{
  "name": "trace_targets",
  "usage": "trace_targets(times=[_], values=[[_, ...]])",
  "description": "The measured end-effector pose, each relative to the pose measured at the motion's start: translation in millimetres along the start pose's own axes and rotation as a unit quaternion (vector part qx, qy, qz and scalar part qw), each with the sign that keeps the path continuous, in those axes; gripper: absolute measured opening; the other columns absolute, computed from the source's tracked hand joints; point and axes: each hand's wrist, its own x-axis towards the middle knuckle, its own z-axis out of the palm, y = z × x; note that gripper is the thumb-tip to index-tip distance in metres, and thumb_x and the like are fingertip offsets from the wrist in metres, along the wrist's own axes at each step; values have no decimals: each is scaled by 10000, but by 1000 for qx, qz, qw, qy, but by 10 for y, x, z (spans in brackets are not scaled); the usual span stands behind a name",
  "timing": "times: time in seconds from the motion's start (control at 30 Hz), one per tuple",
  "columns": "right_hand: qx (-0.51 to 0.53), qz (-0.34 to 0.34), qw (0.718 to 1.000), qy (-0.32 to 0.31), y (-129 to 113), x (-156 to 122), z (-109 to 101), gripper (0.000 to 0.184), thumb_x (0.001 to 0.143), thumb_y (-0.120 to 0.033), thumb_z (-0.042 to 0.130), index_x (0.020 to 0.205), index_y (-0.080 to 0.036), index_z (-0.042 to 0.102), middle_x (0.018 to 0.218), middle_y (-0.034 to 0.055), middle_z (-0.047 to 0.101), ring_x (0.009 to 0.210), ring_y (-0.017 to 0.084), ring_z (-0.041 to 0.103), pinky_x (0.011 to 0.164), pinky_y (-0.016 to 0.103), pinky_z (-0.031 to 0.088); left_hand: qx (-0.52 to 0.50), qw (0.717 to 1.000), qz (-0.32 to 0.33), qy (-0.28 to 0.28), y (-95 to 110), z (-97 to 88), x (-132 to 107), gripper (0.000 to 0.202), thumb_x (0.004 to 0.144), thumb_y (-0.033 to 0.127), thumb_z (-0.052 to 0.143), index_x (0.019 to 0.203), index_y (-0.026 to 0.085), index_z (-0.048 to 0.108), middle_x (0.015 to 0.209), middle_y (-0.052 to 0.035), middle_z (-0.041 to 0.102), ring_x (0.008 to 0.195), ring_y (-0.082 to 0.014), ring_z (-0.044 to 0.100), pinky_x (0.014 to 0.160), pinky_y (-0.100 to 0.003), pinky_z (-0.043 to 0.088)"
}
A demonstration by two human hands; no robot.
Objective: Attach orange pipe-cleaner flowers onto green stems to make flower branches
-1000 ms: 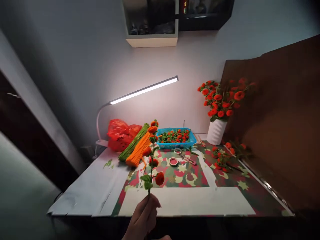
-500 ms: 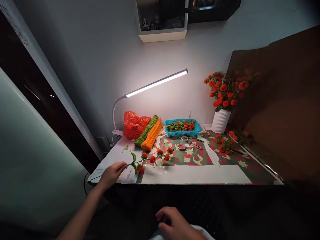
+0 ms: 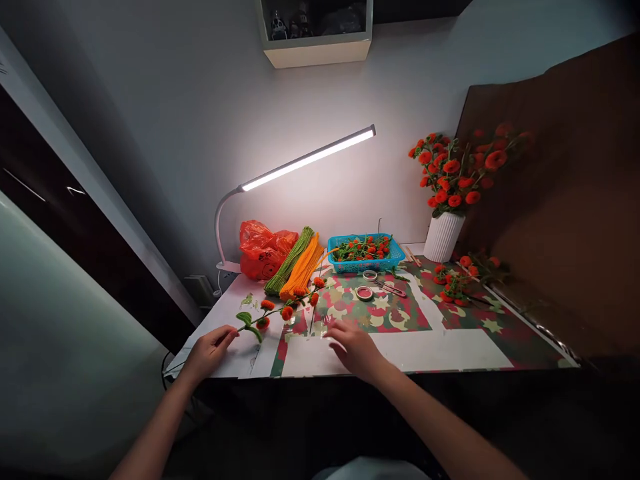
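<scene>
Between the thumb and fingers of my left hand (image 3: 210,353) is the stem of a pipe-cleaner flower branch (image 3: 287,313). It carries several orange-red pompom blooms and green leaves, and it slants up to the right above the table's left part. My right hand (image 3: 353,347) is over the white strip at the table's front, fingers slightly curled and apart, holding nothing. Beyond it lie two tape rolls (image 3: 365,293) and a pair of pink-handled tweezers or snips (image 3: 393,289), too small to tell which.
A blue basket (image 3: 360,267) of small flower stems stands at the back. Left of it are orange pipe cleaners (image 3: 303,268), green pipe cleaners (image 3: 290,263) and a red plastic bag (image 3: 265,250) under a lamp (image 3: 307,160). A white vase (image 3: 443,237) with flowers and loose blooms (image 3: 455,287) are at right.
My right hand has risen from below the table edge to above its front. My left hand has shifted a little left with the flower branch. The view has also shifted slightly.
</scene>
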Motion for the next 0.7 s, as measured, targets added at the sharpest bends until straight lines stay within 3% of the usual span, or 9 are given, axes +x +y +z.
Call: trace_targets(times=[0.07, 0.13, 0.2, 0.27, 0.37, 0.57, 0.63, 0.7], values=[[-157, -85, 979, -95, 172, 476, 35, 180, 823, -121, 540, 961, -198, 627, 1085, 93, 594, 963, 226, 519, 768, 333, 420, -6, 1000, -2, 25, -30, -25, 6, 422, 785, 563, 451, 748, 199, 661, 697, -19, 665, 600, -175, 573, 578, -258, 444], [-175, -124, 968, -132, 300, 788, 114, 90, 812, -170, 582, 868, -210, 640, 1028, 72, 606, 928, 218, 511, 738, 319, 410, -8, 999, -8, 48, -88, -57, -2, 420, 773, 569, 464, 738, 203, 667, 691, -14, 667, 591, -169, 576, 572, -251, 451], [-186, -169, 956, -153, 352, 879, 178, 61, 832, -222, 575, 856, -219, 631, 998, 65, 600, 890, 204, 499, 693, 298, 399, -2, 997, -21, 68, -184, -104, -33, 415, 764, 572, 475, 733, 207, 670, 694, -10, 674, 584, -165, 579, 557, -243, 454], [-201, -230, 939, -161, 324, 765, 194, 100, 875, -252, 521, 898, -225, 615, 997, 66, 586, 866, 192, 484, 663, 287, 389, 5, 996, -40, 78, -295, -156, -82, 412, 762, 576, 479, 746, 213, 672, 709, -8, 684, 584, -165, 586, 533, -236, 453], [-186, -288, 926, -156, 178, 363, 113, 163, 921, -278, 443, 923, -218, 594, 1027, 61, 579, 848, 175, 479, 692, 287, 398, 14, 997, -49, 60, -399, -207, -166, 406, 770, 575, 480, 777, 221, 678, 731, -8, 691, 571, -161, 584, 504, -230, 448], [-106, -266, 942, -172, 32, -411, -101, 203, 861, -315, 549, 1013, -183, 566, 1000, 56, 601, 901, 182, 514, 785, 291, 448, 16, 999, 16, 38, -276, -129, -212, 403, 774, 565, 497, 736, 212, 686, 768, -33, 692, 642, -174, 608, 576, -244, 475], [-90, -261, 952, -133, 86, -561, -102, 158, 901, -187, 457, 990, -184, 588, 959, 49, 619, 869, 159, 535, 749, 267, 464, 16, 999, 30, 33, -232, -97, -190, 399, 782, 557, 492, 734, 210, 685, 769, -35, 690, 681, -180, 616, 599, -246, 477], [-58, -251, 964, -63, 142, -666, -110, 240, 912, -98, 390, 958, -184, 609, 917, 43, 639, 828, 135, 559, 707, 242, 479, 19, 999, 37, 32, -223, -88, -161, 394, 793, 544, 484, 739, 206, 682, 770, -37, 686, 698, -180, 614, 601, -246, 471]])
